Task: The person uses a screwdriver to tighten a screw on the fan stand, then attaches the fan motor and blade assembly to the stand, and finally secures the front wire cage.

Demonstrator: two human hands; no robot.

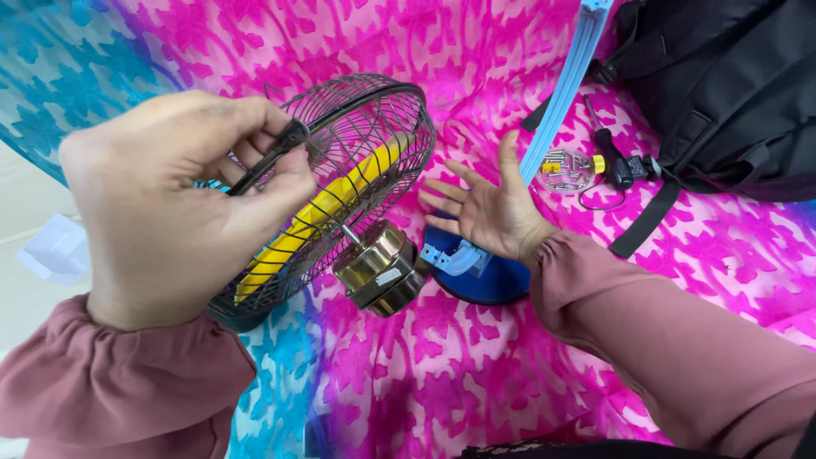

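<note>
At the far left edge, a small white packet [55,246] is seen on a pale surface beside the cloth. Next, the left hand [174,204], cuffed in a dusty-pink sleeve [119,387], is raised close to the camera with its fingers curled together, and the dark rim of a wire fan cage [365,161] is pinched between thumb and fingertips. The cage is held tilted on its edge over a pink and turquoise patterned cloth [476,374], and yellow fan blades [323,208] are visible through the wires. A brass-coloured motor housing [380,268] is attached behind the cage and rests on the cloth, just below and right of the cage's centre. Further right, the right hand [493,208] is held palm up with its fingers spread apart; nothing is gripped by it. It hovers just above a dark blue round base [489,285], from which a light blue stand [565,81] runs up toward the top edge. Beyond the stand, a clear round dish of small screws [568,170] lies on the cloth, and a black plug with a cable [625,170] lies just beside it. A black backpack [731,85] fills the top right corner, one strap trailing across the cloth.
</note>
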